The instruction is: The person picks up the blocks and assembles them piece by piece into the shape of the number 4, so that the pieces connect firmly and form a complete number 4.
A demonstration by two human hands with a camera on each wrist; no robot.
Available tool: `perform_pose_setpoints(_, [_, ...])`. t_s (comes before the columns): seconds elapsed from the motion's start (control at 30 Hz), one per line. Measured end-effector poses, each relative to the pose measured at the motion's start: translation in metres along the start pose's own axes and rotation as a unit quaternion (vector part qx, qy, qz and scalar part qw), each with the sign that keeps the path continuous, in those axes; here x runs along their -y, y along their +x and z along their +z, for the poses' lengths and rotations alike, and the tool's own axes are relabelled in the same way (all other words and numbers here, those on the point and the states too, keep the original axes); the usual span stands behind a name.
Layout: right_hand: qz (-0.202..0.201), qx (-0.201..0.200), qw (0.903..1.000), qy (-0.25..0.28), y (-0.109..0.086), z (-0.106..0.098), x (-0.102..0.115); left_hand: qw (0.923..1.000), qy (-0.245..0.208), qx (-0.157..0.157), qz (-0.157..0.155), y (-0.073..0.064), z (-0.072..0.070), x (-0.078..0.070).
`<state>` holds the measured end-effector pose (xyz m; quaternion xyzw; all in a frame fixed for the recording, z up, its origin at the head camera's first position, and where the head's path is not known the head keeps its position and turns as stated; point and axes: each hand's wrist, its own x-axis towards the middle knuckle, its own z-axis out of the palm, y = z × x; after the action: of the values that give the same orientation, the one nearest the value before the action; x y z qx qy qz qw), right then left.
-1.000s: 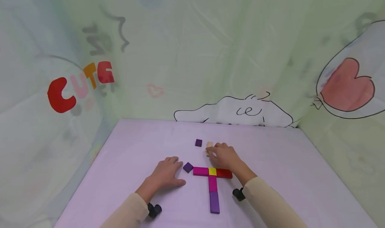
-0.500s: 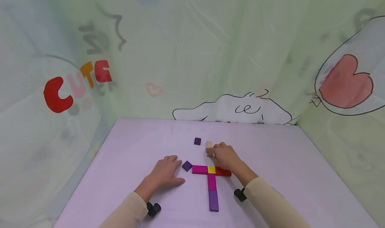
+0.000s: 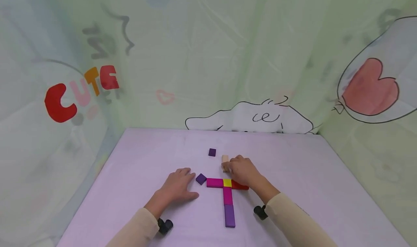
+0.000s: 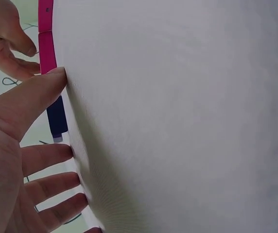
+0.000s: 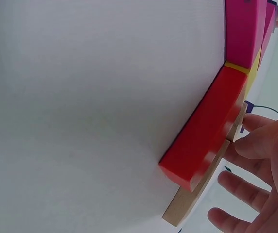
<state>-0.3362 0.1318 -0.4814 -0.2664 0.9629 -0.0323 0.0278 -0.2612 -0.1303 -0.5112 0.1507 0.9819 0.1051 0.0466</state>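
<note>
Head view: the pale block (image 3: 225,158), its long axis running fore-and-aft, is pinched at the fingertips of the nearer right hand (image 3: 242,170); the left hand (image 3: 177,186) is held well apart, fingers spread.

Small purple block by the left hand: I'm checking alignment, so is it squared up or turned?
Turned. In the head view, the small purple block has a corner toward the neighbouring magenta block, its edges running diagonally.

The red block (image 5: 202,126) looked smooth and glossy. Just behind it, a pale block (image 5: 180,206) showed bare, matt wood. Beneath it, the table (image 3: 277,153) looked matt; well behind it, the backdrop (image 3: 195,58) looked like thin, creased cloth or plastic.
</note>
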Motion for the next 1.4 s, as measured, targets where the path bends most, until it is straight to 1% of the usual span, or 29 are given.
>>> perform_pose_setpoints(0.33, [0.012,0.014,0.9998,0.001,-0.006,0.005,0.003,1.0000,-0.002,0.002,-0.001,-0.001,0.001,0.001])
perform_pose_setpoints(0.63, [0.002,0.004,1.0000,-0.002,-0.009,0.001,0.004,1.0000,-0.006,0.000,-0.001,-0.001,-0.002,0.000])
perform_pose_setpoints(0.8, [0.005,0.004,0.9999,0.011,-0.010,0.001,0.007,1.0000,-0.004,-0.002,0.003,-0.002,-0.002,0.000])
perform_pose_setpoints(0.93, [0.011,0.011,0.9997,0.017,-0.011,0.004,0.008,0.9999,-0.009,-0.003,0.005,-0.003,0.000,0.001])
perform_pose_setpoints(1.07, [0.015,0.013,0.9997,0.014,-0.013,0.004,0.008,0.9998,-0.021,-0.002,0.007,-0.004,0.002,0.001])
perform_pose_setpoints(1.4, [0.011,0.009,0.9999,0.000,-0.017,-0.001,0.009,0.9997,-0.021,-0.009,0.014,-0.003,0.000,-0.001])
